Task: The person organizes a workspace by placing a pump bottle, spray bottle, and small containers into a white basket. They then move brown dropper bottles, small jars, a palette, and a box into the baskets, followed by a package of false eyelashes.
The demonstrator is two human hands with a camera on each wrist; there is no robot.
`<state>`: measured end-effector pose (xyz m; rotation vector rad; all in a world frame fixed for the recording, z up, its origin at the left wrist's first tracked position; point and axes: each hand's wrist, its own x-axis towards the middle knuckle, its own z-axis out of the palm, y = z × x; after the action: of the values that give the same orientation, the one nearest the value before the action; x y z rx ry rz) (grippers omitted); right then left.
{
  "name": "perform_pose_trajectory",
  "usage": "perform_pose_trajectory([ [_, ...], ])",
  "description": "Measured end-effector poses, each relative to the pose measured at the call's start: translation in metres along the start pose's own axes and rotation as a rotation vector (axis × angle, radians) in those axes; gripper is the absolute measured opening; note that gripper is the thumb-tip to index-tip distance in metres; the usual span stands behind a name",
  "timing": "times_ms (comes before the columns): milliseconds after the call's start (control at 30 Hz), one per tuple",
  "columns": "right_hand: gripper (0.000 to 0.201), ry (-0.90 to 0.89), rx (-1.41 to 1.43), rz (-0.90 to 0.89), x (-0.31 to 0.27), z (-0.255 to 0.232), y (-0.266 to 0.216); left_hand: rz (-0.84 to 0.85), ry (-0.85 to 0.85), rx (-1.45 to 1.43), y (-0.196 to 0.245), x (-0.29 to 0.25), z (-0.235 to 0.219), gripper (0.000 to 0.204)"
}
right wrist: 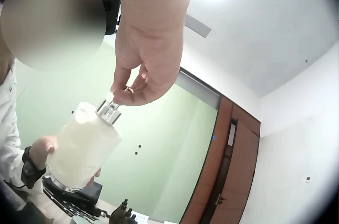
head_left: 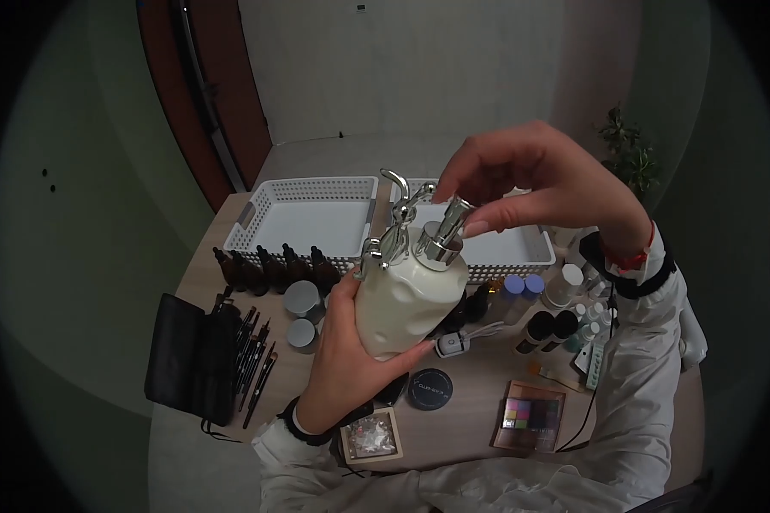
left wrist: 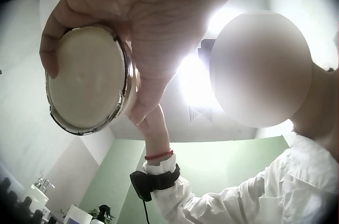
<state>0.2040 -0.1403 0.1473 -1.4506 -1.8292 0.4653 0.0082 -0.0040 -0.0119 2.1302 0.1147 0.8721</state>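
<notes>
Cream pump bottle [head_left: 406, 303]: raised above desk [head_left: 466, 432], between near and far edges; long axis tilted, pump end toward right hand [head_left: 543, 179]. Left hand [head_left: 342, 376] grips lower body; right thumb and fingers pinch pump head [head_left: 456, 214].

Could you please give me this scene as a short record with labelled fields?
Main object: cream pump bottle, tilted, held above the table
Left grip: wrapped around the bottle's body
Right grip: thumb and fingers on the silvery pump head
Far side: two white perforated baskets
Left side: dark dropper bottles, makeup brushes, black brush case
Near right: eyeshadow palette, lying open
</notes>
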Motion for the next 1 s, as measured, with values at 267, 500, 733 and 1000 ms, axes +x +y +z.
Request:
perform_pose_trajectory([
  [267,0.032,0.024,0.118,0.318,-0.005,0.015,-0.016,-0.098,-0.088,-0.119,-0.001,0.005,-0.003,0.094],
  [500,0.029,-0.159,0.329,0.168,-0.001,0.007,-0.013,-0.276,-0.425,-0.644,0.002,0.000,-0.012,0.099],
  [733,0.021,-0.056,0.297,0.428,0.004,0.013,-0.019,-0.281,-0.424,-0.734,-0.005,0.002,-0.010,0.100],
  [1000,0.022,0.328,0.256,0.523,0.018,-0.051,0.065,-0.057,-0.017,-0.380,0.004,-0.003,-0.017,0.094],
])
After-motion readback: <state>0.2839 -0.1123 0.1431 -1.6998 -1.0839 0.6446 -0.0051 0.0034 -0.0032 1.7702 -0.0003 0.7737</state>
